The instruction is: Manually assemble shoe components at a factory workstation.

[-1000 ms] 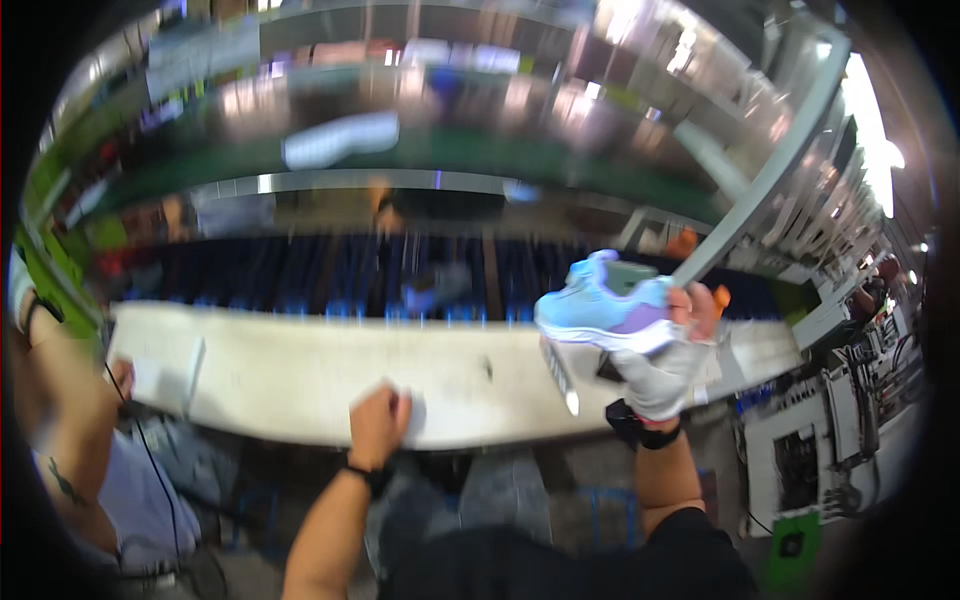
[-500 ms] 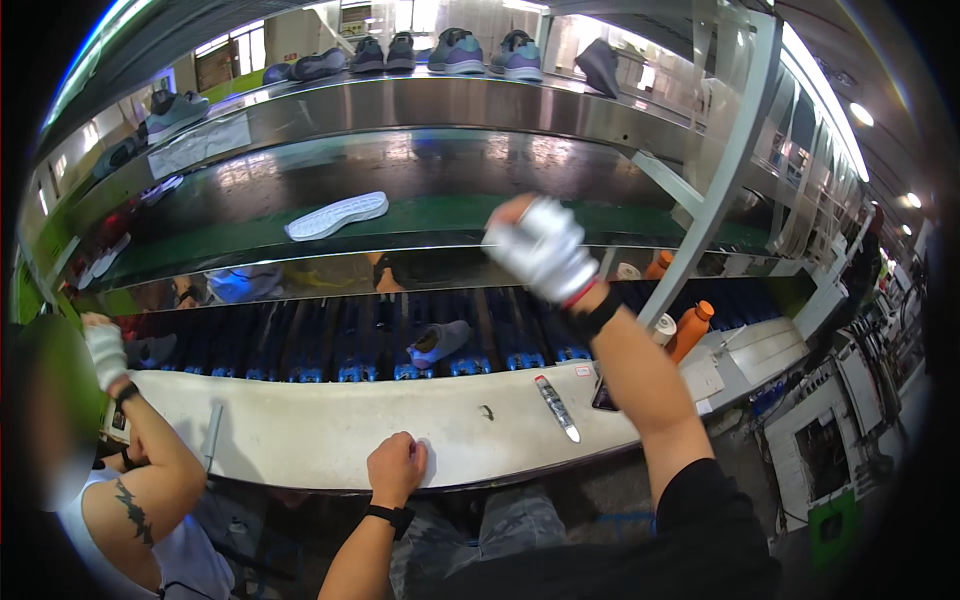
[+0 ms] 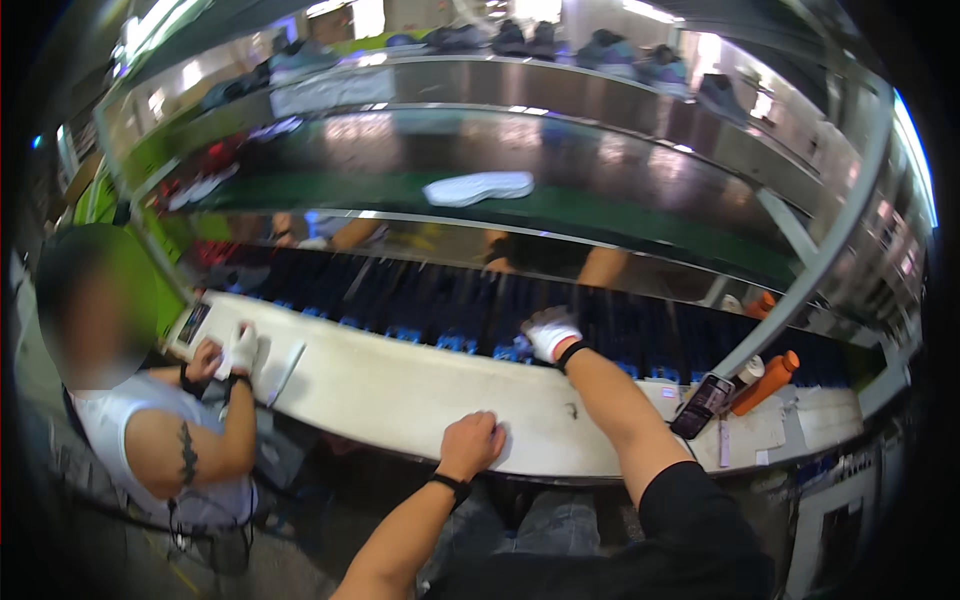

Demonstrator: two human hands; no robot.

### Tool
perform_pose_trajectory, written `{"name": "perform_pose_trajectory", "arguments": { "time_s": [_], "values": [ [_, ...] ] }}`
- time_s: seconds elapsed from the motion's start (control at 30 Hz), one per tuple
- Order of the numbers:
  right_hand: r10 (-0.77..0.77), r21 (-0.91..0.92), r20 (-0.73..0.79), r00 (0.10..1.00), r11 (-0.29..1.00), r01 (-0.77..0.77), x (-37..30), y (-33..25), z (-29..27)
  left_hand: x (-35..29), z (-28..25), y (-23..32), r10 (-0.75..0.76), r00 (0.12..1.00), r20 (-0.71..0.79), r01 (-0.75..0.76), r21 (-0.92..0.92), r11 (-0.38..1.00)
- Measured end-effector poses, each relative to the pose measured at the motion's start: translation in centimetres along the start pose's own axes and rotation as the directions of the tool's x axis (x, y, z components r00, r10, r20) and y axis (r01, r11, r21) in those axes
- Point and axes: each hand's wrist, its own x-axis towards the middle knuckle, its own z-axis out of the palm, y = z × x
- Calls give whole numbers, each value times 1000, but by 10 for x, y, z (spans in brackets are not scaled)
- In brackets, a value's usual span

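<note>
My right hand [image 3: 550,333], in a white glove, reaches over the dark slatted conveyor [image 3: 440,300] just beyond the work table. It is slightly blurred, and I cannot make out whether its fingers hold anything. No shoe shows on the slats around it; the hand covers the spot below. Bare and closed, my left hand [image 3: 472,445] rests on the near edge of the white table [image 3: 400,385]. A small dark scrap [image 3: 571,410] lies between that hand and my right forearm. On the green belt above sits a white shoe sole [image 3: 478,188].
A co-worker [image 3: 165,430] sits at the left, hands over the table beside a thin flat bar [image 3: 287,372]. At the right are a phone [image 3: 703,405], an orange bottle [image 3: 768,382] and a slanting metal post [image 3: 815,270]. Several shoes [image 3: 610,52] line the top shelf.
My right hand has come down from in front of the green belt to the slatted conveyor. The view has turned left. The shoe and the utility knife seen earlier no longer show.
</note>
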Motion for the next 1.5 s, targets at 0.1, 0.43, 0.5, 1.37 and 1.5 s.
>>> {"name": "perform_pose_trajectory", "arguments": {
  "time_s": [0.1, 0.43, 0.5, 1.37, 1.5],
  "values": [
    [-38, 20, -24, 999, 999, 38, -8, 3, -11, 1, -2, -2, 36, 999, 6, -36, -11, 999],
    [-302, 397, -115, 946, 859, 323, -82, -17, -202, 2, -16, -16, -180, 956, -231, 66, -429, 901],
    [-305, 359, -407, 861, 814, 457, -83, -1, -224, 11, -18, -14, -189, 945, -266, -6, -593, 805],
    [174, 596, -540, 823, 770, 228, -15, 84, -275, 137, 25, -57, -144, 989, -31, 146, 66, 987],
    [263, 562, -585, 767, 814, 149, -19, 103, -258, 178, 43, -29, -464, 870, 166, 472, -10, 882]
  ]
}}
